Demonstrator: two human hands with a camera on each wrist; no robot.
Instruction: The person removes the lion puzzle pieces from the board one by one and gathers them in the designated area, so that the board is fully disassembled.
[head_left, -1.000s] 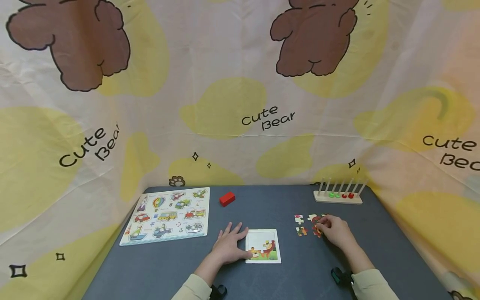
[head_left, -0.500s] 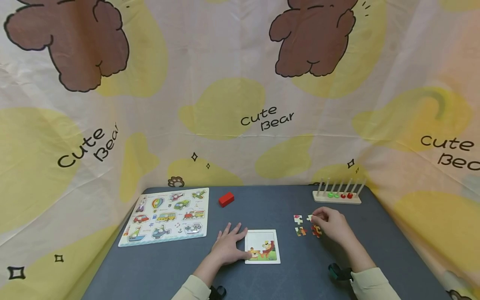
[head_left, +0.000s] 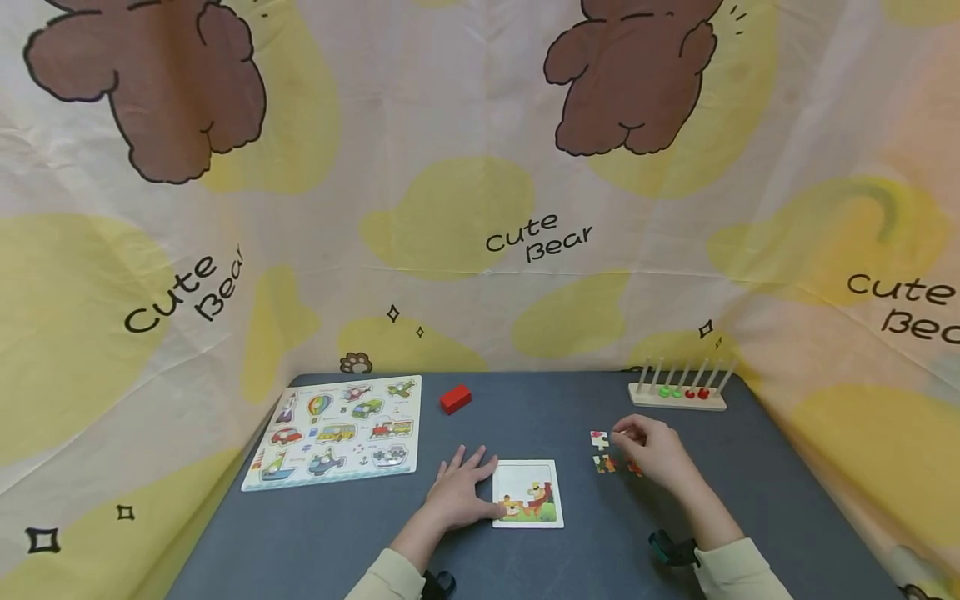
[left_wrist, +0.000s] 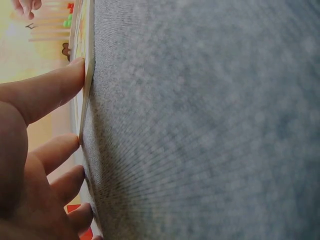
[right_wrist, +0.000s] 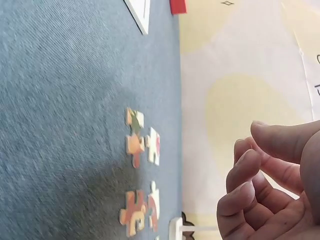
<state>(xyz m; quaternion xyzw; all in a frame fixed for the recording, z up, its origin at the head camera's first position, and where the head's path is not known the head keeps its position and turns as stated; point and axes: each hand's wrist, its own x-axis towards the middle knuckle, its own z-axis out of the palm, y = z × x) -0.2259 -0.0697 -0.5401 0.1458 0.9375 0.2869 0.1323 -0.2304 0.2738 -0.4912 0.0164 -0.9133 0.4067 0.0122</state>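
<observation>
My left hand (head_left: 459, 497) lies with fingers spread, its thumb on the lower left edge of a small white puzzle tray (head_left: 517, 473). Animal picture pieces fill the lower part of that tray. In the left wrist view, thumb and index fingertip touch the rim of the tray (left_wrist: 90, 37). My right hand (head_left: 654, 450) hovers over loose jigsaw pieces (head_left: 603, 463), fingers loosely bent. The right wrist view shows nothing between thumb and fingers of this hand (right_wrist: 270, 175). Several jigsaw pieces (right_wrist: 134, 212) lie on the table below it; the head view hides some behind the hand.
A large vehicle picture board (head_left: 330, 433) lies at the back left. Beside it sits a red block (head_left: 455, 399). A peg rack (head_left: 677, 396) with green and red beads stands at the back right. A bear-print cloth (head_left: 450, 208) hangs behind the table (head_left: 360, 533).
My right hand has moved left across the loose pieces and now covers the upper ones on the right. The left hand stays on the tray.
</observation>
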